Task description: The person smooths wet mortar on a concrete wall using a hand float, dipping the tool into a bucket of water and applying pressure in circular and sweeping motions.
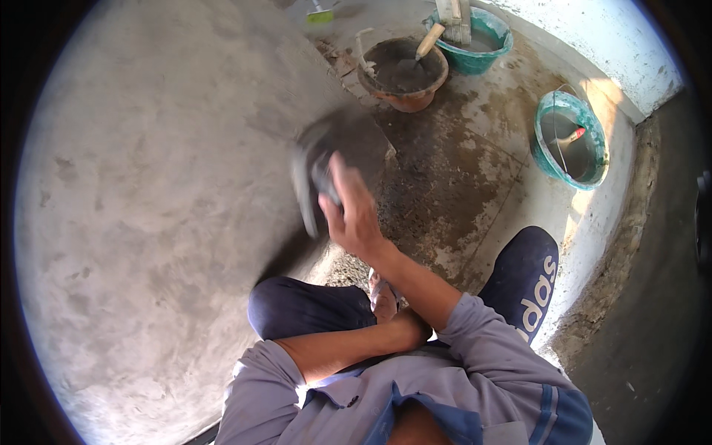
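My right hand (354, 211) is closed around the handle of a plastering trowel (302, 182), smeared by motion. The trowel's blade is against the grey plastered wall (148, 185), near its edge. Beside the blade lies a dark patch, wet plaster or shadow; I cannot tell which. My left forearm crosses in front of my body, and my left hand (410, 328) rests under my right forearm with its fingers hidden.
A brown tub (426, 100) of grey mix holds a wooden-handled trowel (430, 41). Behind it stands a green tub (493, 55) with a board-like piece in it. Farther right, a green bucket (540, 141) contains murky water and a red-handled brush (572, 136). The floor (445, 185) is wet and stained.
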{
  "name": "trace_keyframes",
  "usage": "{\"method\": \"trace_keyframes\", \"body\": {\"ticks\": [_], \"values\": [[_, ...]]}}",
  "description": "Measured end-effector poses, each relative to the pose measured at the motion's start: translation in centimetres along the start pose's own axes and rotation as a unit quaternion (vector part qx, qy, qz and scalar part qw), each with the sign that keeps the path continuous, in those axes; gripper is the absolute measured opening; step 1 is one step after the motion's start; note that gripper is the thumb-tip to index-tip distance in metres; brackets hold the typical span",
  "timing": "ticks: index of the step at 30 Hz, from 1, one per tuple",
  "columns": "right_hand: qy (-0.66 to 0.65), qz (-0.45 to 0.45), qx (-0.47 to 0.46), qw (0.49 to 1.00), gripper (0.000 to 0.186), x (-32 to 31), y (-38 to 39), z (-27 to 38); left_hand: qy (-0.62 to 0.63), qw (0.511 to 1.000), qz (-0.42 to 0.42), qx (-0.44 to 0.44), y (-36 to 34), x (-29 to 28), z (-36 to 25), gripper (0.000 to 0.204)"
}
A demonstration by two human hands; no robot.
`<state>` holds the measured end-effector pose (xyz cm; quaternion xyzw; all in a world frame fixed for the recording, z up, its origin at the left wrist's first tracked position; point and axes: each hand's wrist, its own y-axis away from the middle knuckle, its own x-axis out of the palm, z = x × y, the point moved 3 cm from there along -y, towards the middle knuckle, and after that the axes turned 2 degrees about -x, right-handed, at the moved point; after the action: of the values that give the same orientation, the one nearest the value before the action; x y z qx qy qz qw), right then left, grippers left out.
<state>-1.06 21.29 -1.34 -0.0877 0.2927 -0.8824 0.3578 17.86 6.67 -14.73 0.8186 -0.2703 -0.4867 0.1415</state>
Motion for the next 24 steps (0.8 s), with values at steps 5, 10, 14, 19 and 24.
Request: {"method": "trace_keyframes", "body": {"ticks": [5,10,14,19,24], "values": [[0.019,-0.155,0.134,0.979,0.064,-2.8,2.3,-6.8,-0.038,0.999,0.035,-0.004,1.1,-4.7,-0.5,0.019],[0.039,-0.087,0.092,0.991,0.062,-1.8,-1.3,-5.2,-0.048,0.998,0.035,-0.019,1.5,-6.4,-1.6,0.018],[-0.049,0.051,0.056,0.996,0.06,-0.1,4.4,-2.6,0.007,0.997,0.069,-0.035,1.2,-5.2,-1.3,0.023],[0.043,-0.11,0.118,0.986,0.059,-3.3,0.9,-7.2,-0.01,0.994,0.109,-0.023,1.5,-7.7,-1.9,0.022],[0.047,-0.052,0.014,0.997,0.059,-1.2,1.1,-5.6,-0.053,0.991,0.116,-0.034,1.3,-8.2,-2.5,0.019]]}}
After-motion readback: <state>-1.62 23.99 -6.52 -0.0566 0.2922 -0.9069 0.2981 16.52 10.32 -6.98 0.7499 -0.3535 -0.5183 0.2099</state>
